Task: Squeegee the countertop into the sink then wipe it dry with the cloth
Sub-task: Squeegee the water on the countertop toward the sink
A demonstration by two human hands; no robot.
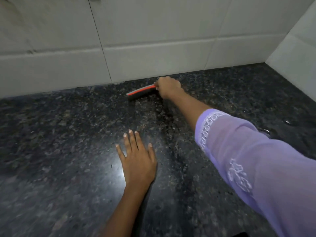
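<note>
The dark granite bench (68, 151) is in the squeegee step. Left hand (136, 161) rests flat, fingers spread, nearer than the squeegee (142, 91), which right hand (168, 87) grips against the wall. Next, likely a firm pull sinkward; sink unseen.

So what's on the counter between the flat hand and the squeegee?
Nothing: in the head view, only bare wet-looking countertop lies between the left hand and squeegee.

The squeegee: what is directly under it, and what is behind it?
Under the squeegee lies the granite countertop; behind it, white wall tiles. The right hand hides its handle.
</note>
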